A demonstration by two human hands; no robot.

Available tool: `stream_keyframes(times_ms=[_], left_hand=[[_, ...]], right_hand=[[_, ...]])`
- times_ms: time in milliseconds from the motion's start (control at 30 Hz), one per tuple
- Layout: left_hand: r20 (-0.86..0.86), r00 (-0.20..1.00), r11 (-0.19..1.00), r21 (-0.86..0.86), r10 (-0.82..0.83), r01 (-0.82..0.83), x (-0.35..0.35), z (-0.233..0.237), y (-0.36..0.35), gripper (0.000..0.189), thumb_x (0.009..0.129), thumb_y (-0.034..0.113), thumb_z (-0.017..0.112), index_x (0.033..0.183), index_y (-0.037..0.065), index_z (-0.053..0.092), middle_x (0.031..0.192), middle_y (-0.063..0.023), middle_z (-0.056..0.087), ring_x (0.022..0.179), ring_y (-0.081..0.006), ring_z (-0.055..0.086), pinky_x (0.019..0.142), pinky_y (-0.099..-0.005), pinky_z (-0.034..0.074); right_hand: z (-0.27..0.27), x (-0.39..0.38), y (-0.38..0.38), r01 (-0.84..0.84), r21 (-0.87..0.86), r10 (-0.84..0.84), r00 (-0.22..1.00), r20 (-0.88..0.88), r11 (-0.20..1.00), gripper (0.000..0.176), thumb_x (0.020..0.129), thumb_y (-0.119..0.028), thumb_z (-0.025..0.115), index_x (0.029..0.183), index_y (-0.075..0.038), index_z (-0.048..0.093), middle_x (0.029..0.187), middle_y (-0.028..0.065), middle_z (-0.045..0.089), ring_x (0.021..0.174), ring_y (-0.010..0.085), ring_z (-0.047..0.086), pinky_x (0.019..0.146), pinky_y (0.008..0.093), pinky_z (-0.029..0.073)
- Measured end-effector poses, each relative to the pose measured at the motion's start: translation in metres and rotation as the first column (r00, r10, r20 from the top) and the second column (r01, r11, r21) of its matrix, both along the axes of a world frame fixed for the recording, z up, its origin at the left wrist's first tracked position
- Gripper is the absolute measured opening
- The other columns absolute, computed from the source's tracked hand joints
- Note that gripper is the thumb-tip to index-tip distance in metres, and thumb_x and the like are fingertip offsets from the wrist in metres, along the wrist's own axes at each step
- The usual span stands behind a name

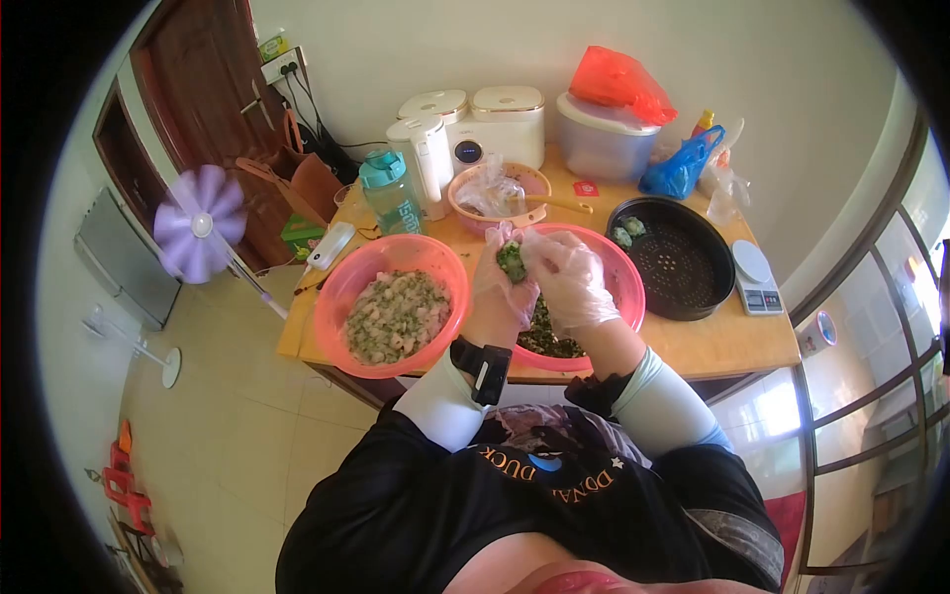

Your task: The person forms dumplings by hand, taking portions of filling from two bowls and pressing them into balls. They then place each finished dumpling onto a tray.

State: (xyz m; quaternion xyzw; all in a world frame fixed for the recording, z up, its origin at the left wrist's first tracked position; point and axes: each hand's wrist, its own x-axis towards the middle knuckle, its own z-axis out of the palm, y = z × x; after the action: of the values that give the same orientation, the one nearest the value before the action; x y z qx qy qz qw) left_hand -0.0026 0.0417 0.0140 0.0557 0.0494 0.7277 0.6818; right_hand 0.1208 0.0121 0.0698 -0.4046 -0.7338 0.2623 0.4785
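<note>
My left hand [505,287], in a clear plastic glove, holds a small lump of green filling [511,261] in its curled fingers. My right hand [569,282], gloved too, is close beside it with fingers bent together; whether anything is between them is too small to tell. Both hands are above a pink bowl [630,287] with dark green chopped filling [544,332], which they partly cover. Left of them stands another pink bowl [332,287] holding a pale, chunky mixture [398,317]. To the right, a round black perforated pan [683,262] has a few green-white balls [628,231] at its left edge.
Behind the bowls are a smaller bowl [463,210] with a plastic bag and spoon, a teal-lidded bottle [391,198], white appliances [510,129] and a lidded tub [606,144]. A kitchen scale [757,279] sits right of the pan. The wooden table's front edge [693,371] is near my body.
</note>
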Motion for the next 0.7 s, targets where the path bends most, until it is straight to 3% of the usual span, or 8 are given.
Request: stream_keyframes(times_ms=[67,133,300,367,500,567,633,700], left_hand=[[-0.028,0.999,0.999,-0.052,-0.019,0.018,0.005,0.004,-0.010,0.018,0.103,0.022,0.056,0.114,0.008,0.058,0.095,-0.0064,0.064,0.092,-0.0221,0.067,0.088,-0.0381,0.059],[-0.135,0.991,1.000,-0.001,0.022,-0.023,0.009,0.002,-0.019,0.022,0.103,0.024,0.056,0.117,0.007,0.058,0.098,-0.0067,0.065,0.098,-0.0234,0.066,0.094,-0.0389,0.055],[-0.165,0.986,1.000,0.004,0.030,-0.029,0.007,-0.005,-0.020,0.023,0.102,0.022,0.056,0.120,0.007,0.057,0.104,-0.0067,0.064,0.102,-0.0220,0.065,0.096,-0.0369,0.054],[-0.172,0.984,0.999,0.004,0.033,-0.033,0.006,-0.006,-0.019,0.023,0.102,0.022,0.056,0.120,0.007,0.057,0.105,-0.0067,0.064,0.103,-0.0217,0.064,0.096,-0.0367,0.054],[-0.198,0.980,0.999,0.021,0.038,-0.035,0.005,-0.008,-0.017,0.022,0.102,0.021,0.056,0.120,0.007,0.057,0.108,-0.0068,0.064,0.104,-0.0211,0.064,0.096,-0.0364,0.054],[-0.199,0.979,0.999,0.028,0.048,-0.044,-0.001,-0.018,-0.008,0.022,0.102,0.021,0.056,0.120,0.007,0.057,0.109,-0.0068,0.064,0.105,-0.0210,0.064,0.096,-0.0363,0.054],[-0.199,0.979,0.985,0.155,-0.038,0.070,-0.011,-0.042,0.008,0.026,0.104,0.027,0.053,0.121,0.007,0.058,0.115,-0.0075,0.064,0.108,-0.0202,0.064,0.097,-0.0352,0.053],[-0.293,0.956,0.993,0.111,-0.001,0.035,-0.002,-0.007,-0.022,0.030,0.105,0.031,0.051,0.122,0.007,0.059,0.116,-0.0081,0.065,0.109,-0.0203,0.064,0.097,-0.0345,0.053]], right_hand=[[-0.007,-0.002,0.005,-0.074,0.067,0.069,0.994,0.083,0.995,0.023,0.085,-0.010,0.073,0.107,-0.006,0.075,0.102,0.0159,0.069,0.094,0.0336,0.068,0.085,0.0412,0.054],[-0.012,-0.005,0.009,-0.097,0.065,0.089,0.989,0.115,0.993,0.024,0.087,-0.011,0.070,0.110,-0.007,0.074,0.105,0.0171,0.069,0.096,0.0360,0.068,0.086,0.0428,0.054],[-0.010,-0.012,0.011,-0.102,0.058,0.087,0.971,0.221,0.993,0.026,0.090,-0.011,0.063,0.114,-0.009,0.074,0.110,0.0186,0.068,0.100,0.0388,0.067,0.089,0.0440,0.053],[-0.018,-0.014,0.017,-0.105,0.143,0.063,0.960,0.273,0.984,0.027,0.092,-0.014,0.062,0.115,-0.009,0.073,0.109,0.0190,0.068,0.100,0.0395,0.066,0.089,0.0446,0.053],[-0.011,-0.006,0.019,-0.138,0.152,0.102,0.969,0.226,0.979,0.024,0.092,-0.016,0.063,0.112,-0.008,0.074,0.107,0.0193,0.068,0.099,0.0395,0.066,0.089,0.0461,0.053],[-0.002,-0.003,0.013,0.015,0.060,-0.026,0.982,0.185,0.998,0.026,0.092,-0.019,0.063,0.113,-0.008,0.074,0.111,0.0195,0.068,0.101,0.0391,0.066,0.091,0.0465,0.052],[0.001,-0.002,0.002,0.029,-0.060,-0.018,0.982,0.188,0.998,0.031,0.093,-0.022,0.064,0.120,-0.011,0.072,0.120,0.0184,0.066,0.110,0.0370,0.065,0.096,0.0442,0.052],[-0.014,-0.003,0.007,-0.120,0.384,0.005,0.958,0.287,0.915,0.040,0.093,-0.024,0.064,0.131,-0.011,0.066,0.131,0.0175,0.063,0.123,0.0364,0.059,0.104,0.0421,0.049]])
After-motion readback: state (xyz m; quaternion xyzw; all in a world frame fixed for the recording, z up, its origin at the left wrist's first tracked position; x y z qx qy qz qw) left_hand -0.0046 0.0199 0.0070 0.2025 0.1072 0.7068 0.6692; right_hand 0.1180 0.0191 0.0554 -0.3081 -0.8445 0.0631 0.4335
